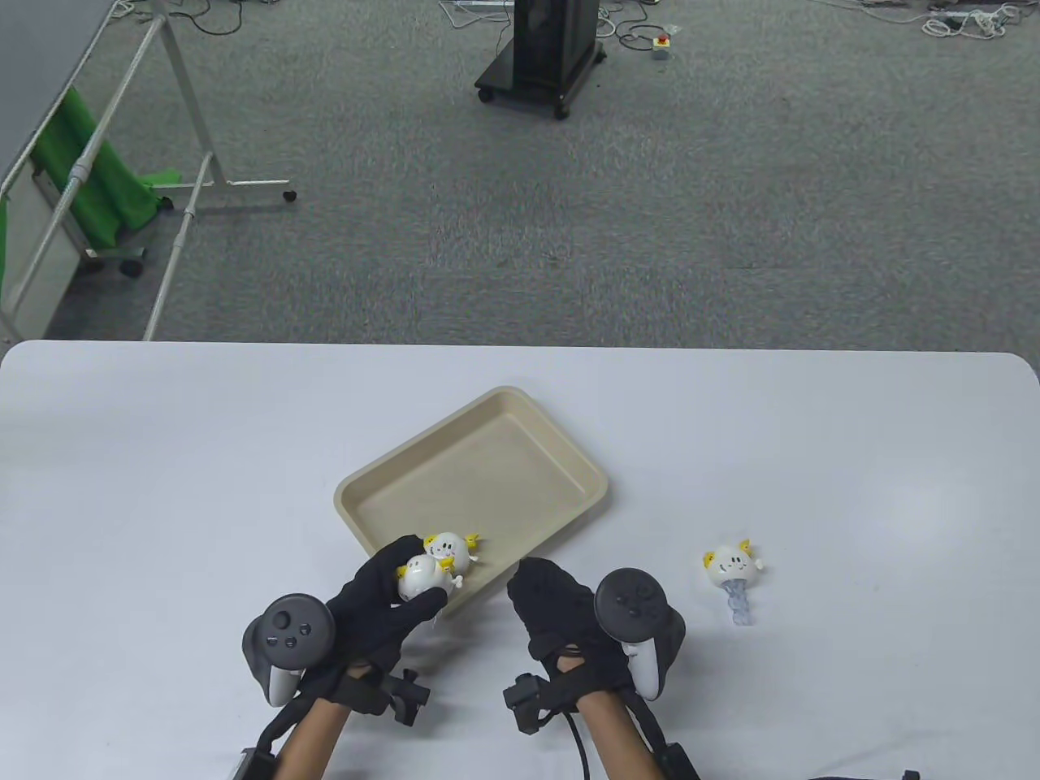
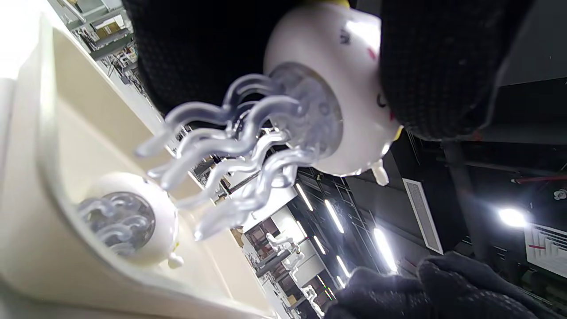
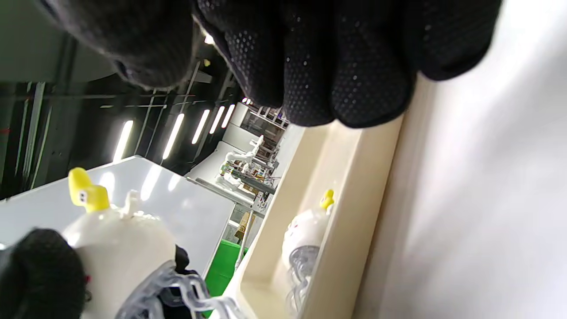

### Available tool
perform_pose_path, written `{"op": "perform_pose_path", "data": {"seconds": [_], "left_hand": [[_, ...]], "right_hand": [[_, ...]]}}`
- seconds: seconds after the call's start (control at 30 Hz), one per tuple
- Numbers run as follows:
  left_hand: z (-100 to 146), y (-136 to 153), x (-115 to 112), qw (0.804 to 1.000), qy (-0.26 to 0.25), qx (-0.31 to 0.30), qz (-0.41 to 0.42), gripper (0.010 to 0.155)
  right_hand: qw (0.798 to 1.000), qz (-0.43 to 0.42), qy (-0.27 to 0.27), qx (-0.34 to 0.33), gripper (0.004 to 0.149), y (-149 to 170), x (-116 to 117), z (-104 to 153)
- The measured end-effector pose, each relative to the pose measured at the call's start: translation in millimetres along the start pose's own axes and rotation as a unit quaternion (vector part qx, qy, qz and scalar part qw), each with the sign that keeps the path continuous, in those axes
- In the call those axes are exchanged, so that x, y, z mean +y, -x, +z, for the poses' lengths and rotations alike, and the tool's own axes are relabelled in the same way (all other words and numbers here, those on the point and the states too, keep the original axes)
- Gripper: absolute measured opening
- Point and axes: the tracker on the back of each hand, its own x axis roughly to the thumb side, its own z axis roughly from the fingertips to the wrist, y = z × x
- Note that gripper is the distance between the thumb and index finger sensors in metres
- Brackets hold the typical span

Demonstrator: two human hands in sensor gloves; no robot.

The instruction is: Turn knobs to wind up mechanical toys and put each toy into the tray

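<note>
My left hand (image 1: 388,603) grips a white jellyfish toy (image 1: 422,574) with yellow ears just above the near corner of the beige tray (image 1: 487,455). In the left wrist view the toy (image 2: 336,88) shows its clear wavy tentacles, pinched between my gloved fingers (image 2: 434,66). A second jellyfish toy (image 1: 451,549) lies inside the tray by its near corner, right behind the held one. My right hand (image 1: 546,600) sits beside the tray's near edge with loosely bent fingers (image 3: 310,57) and holds nothing. A third toy (image 1: 730,566) lies on the table to the right.
The white table (image 1: 162,487) runs wide to both sides of the tray. The third toy's pale blue tentacles (image 1: 738,605) point toward me. Beyond the table's far edge lie grey carpet, a metal frame (image 1: 187,187) and a black wheeled stand (image 1: 540,57).
</note>
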Motion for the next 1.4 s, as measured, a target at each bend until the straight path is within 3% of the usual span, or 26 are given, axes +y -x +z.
{"op": "perform_pose_path", "data": {"seconds": [0.2,0.43,0.9,1.03,1.17,1.3,1.4], "left_hand": [[1.9,-0.4,-7.5,1.000,0.016,0.000,0.012,0.080],[3.3,-0.7,-11.5,1.000,0.026,0.001,0.016,0.080],[5.2,-1.9,-13.9,0.998,0.027,0.012,0.047,0.079],[5.4,-2.0,-14.2,0.998,0.029,0.013,0.050,0.079],[5.2,-2.2,-14.8,0.998,0.035,0.011,0.051,0.079],[5.1,-4.2,-17.7,0.998,0.047,0.005,0.051,0.078],[5.3,-6.8,-19.9,0.998,0.051,-0.006,0.040,0.078]], "right_hand": [[0.991,0.075,-0.011,-0.114,0.062,-17.7,4.8,6.7],[0.945,0.234,0.007,-0.229,0.061,-38.8,30.1,24.6],[0.885,0.327,0.094,-0.319,0.046,-52.5,46.0,41.1],[0.900,0.298,0.089,-0.305,0.044,-50.0,43.2,37.7],[0.952,0.186,0.037,-0.241,0.041,-40.6,34.0,23.2],[0.991,0.029,-0.019,-0.133,0.041,-23.7,26.8,6.4],[0.997,-0.057,-0.042,-0.025,0.041,-10.6,26.6,1.4]]}}
